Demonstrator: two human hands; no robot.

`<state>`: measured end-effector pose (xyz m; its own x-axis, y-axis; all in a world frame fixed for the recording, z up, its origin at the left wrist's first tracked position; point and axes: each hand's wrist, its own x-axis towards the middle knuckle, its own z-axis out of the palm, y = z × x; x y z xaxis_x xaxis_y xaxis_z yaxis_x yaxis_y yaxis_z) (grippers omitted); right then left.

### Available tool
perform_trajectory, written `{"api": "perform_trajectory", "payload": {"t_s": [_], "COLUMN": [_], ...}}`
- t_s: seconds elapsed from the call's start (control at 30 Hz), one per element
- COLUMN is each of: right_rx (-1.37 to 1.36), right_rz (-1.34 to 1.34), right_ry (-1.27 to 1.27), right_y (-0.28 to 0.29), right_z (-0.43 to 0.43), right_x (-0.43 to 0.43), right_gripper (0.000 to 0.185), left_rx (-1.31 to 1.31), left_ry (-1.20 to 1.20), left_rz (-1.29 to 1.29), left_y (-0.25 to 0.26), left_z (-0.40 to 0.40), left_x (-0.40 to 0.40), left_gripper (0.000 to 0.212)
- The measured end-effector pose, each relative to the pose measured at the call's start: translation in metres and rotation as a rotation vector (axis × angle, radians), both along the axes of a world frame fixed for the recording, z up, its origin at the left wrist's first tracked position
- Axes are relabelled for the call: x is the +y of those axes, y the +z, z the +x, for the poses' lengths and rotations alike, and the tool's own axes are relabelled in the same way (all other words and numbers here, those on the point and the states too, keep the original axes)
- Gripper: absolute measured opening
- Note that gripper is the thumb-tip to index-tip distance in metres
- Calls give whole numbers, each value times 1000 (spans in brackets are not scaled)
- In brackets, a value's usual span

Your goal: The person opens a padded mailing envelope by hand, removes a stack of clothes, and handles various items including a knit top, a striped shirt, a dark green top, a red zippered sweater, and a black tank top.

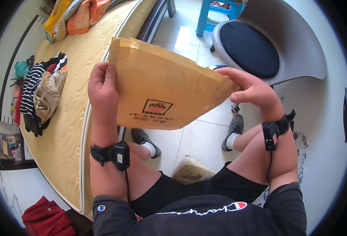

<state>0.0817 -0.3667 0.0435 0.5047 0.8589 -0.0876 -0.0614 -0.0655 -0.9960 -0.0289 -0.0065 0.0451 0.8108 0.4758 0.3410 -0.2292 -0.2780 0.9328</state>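
A large brown paper bag (167,85), printed with a small logo and writing, is held up tilted before me. My left hand (104,82) grips its left edge, the thumb on the near face and the fingers curled at the side. At the bag's right corner, my right hand (250,88) pinches the paper between thumb and fingers. Creases and scuffs run over the bag's upper right. What is inside or behind it is hidden.
A bare mattress (70,141) on a bed lies at left, bearing a pile of clothes (43,91) and an orange-and-yellow cloth (82,17). A grey swivel chair (297,44) and blue plastic stool (202,17) stand at upper right. A patterned cushion (192,171) shows between my legs.
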Motion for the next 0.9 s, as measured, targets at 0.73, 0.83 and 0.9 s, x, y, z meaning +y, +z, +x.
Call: {"api": "perform_trajectory", "payload": {"t_s": [0.73, 0.83, 0.9], "right_rx": [-1031, -1240, -1322], "right_rz": [-41, 60, -20], "right_ry": [-333, -233, -69], "right_y": [-22, -22, -29], "right_z": [-58, -76, -79], "right_x": [63, 84, 87], "right_gripper": [40, 42, 48], "left_rx": [363, 174, 194], "left_ry": [-219, -564, -476], "left_rz": [-25, -672, -706], "left_y": [-15, -10, -1], "left_z": [-5, -2, 0], "left_x": [-27, -42, -42], "left_gripper": [79, 70, 56]}}
